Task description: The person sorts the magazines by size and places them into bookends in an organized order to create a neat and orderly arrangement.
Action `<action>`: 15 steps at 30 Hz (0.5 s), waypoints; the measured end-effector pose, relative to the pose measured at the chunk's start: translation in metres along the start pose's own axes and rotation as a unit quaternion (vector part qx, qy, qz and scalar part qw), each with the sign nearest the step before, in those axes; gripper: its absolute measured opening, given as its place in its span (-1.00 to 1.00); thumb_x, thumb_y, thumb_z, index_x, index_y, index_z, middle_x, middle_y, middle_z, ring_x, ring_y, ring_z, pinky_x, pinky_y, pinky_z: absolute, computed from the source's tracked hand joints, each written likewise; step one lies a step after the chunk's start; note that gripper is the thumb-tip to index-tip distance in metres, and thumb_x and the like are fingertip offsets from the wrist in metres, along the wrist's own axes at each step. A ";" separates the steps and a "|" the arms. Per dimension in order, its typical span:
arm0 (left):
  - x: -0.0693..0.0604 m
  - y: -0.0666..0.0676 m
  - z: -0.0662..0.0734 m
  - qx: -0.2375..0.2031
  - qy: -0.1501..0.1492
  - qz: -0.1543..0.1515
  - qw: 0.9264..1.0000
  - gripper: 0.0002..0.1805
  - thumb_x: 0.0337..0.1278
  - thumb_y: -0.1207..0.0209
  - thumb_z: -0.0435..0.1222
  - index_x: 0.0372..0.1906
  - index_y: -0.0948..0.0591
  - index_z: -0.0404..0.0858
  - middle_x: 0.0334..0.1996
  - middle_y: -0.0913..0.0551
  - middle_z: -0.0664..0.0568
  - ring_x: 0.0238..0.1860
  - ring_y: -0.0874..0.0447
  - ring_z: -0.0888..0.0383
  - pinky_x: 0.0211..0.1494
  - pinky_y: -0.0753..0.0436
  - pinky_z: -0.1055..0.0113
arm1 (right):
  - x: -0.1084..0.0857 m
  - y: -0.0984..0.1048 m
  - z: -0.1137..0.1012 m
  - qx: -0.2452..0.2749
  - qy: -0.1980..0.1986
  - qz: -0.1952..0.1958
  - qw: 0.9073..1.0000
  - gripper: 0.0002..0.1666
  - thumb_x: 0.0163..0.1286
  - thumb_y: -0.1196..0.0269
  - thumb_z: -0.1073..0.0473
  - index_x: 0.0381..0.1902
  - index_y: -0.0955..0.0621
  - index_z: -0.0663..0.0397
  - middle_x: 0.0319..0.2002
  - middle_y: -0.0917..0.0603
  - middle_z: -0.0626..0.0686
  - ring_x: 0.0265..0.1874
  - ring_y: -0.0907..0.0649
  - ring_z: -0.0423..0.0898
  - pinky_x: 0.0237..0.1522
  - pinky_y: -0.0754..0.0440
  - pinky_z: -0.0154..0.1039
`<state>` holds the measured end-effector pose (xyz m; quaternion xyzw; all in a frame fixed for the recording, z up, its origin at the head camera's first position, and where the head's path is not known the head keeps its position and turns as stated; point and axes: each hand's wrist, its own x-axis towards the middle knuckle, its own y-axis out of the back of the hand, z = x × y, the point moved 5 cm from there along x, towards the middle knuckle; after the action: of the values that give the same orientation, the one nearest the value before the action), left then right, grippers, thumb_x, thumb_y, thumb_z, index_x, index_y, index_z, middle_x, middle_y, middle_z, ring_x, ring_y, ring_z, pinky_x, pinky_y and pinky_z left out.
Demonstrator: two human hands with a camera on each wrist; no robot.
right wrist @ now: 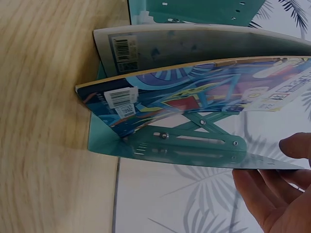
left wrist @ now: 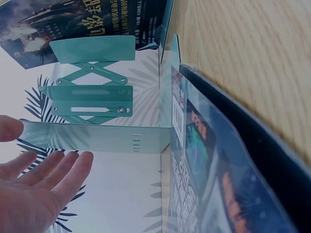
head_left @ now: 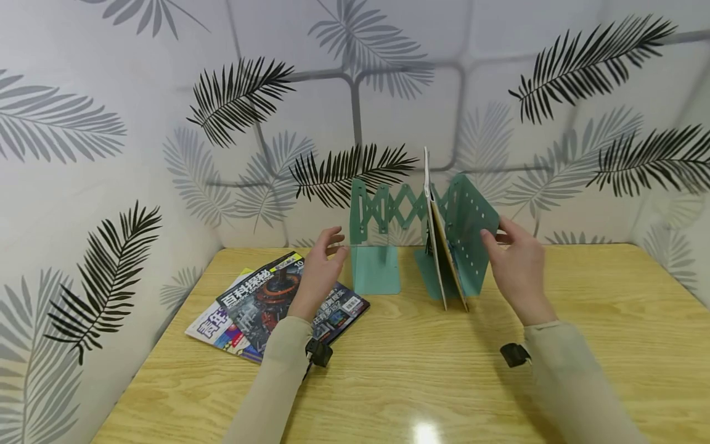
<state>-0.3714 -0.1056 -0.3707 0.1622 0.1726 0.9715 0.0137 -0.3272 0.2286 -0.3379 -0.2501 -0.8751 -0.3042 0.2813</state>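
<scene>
A green expandable book rack (head_left: 377,271) stands on the table, its end plates joined by a crisscross lattice. Several thin magazines (head_left: 440,246) lean upright near its right end, their barcoded covers (right wrist: 175,92) visible in the right wrist view. My right hand (head_left: 518,265) holds the edge of the right end plate (head_left: 471,228), thumb on one side and fingers (right wrist: 257,189) on the other. My left hand (head_left: 318,271), fingers loosely spread, is beside the left end plate (left wrist: 97,136) and holds nothing; whether it touches the plate, I cannot tell.
Several magazines (head_left: 255,302) lie overlapping on the table's left side, partly beneath my left forearm. The wooden table (head_left: 416,370) ends at a wall covering (head_left: 310,111) with leaf patterns behind the rack.
</scene>
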 end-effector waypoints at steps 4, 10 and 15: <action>-0.002 0.002 0.001 -0.001 0.003 0.005 1.000 -0.53 0.47 -0.01 -0.20 0.40 -0.35 -0.05 0.28 -0.45 -0.05 0.22 -0.46 0.02 0.16 -0.55 0.00 | 0.000 -0.007 0.003 -0.005 -0.010 -0.012 1.000 -0.67 0.40 -0.28 0.18 0.07 -0.68 0.19 -0.05 -0.72 0.18 -0.21 -0.73 0.14 -0.38 -0.57 -0.43; -0.005 0.006 0.003 0.004 0.003 0.000 1.000 -0.53 0.47 -0.01 -0.17 0.40 -0.36 -0.05 0.28 -0.45 -0.02 0.23 -0.45 0.03 0.18 -0.53 0.01 | 0.000 -0.011 0.011 -0.006 -0.038 -0.030 0.999 -0.73 0.45 -0.21 0.20 -0.06 -0.69 0.31 -0.06 -0.70 0.26 -0.17 -0.72 0.21 -0.20 -0.66 0.11; -0.008 0.015 0.003 0.014 0.001 0.010 1.000 -0.53 0.46 -0.02 -0.19 0.40 -0.37 -0.08 0.26 -0.47 0.00 0.22 -0.47 0.02 0.14 -0.55 0.01 | 0.002 -0.009 0.014 -0.015 -0.040 -0.031 0.999 -0.72 0.47 -0.16 0.21 -0.08 -0.70 0.32 -0.06 -0.70 0.28 -0.18 -0.73 0.21 -0.24 -0.65 0.08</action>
<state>-0.3628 -0.1188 -0.3651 0.1628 0.1847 0.9692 0.0019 -0.3394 0.2323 -0.3492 -0.2393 -0.8885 -0.3150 0.2326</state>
